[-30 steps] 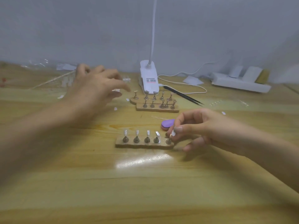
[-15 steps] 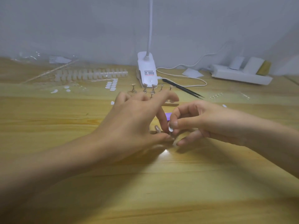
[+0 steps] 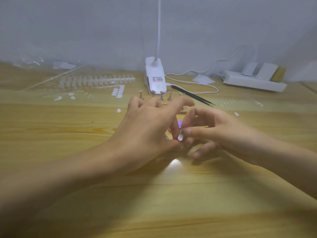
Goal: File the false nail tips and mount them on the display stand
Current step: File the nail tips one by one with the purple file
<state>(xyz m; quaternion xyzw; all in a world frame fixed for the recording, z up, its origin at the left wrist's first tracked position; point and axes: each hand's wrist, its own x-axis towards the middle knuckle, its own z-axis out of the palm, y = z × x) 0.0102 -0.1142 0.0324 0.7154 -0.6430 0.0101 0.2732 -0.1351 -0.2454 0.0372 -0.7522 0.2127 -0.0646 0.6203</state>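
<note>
Pinching nail tip (image 3: 180, 137) still, right hand (image 3: 221, 133).

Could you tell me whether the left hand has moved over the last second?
Yes: the left hand moved right and nearer, now before the lamp base.

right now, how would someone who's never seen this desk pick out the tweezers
Start at the white clip lamp base standing at the back middle of the wooden table. Just to its right the tweezers lie flat, slanting away from the lamp toward the right. They are the only thin, black, sharply pointed thing there, while the things around them are white or metal.
</note>
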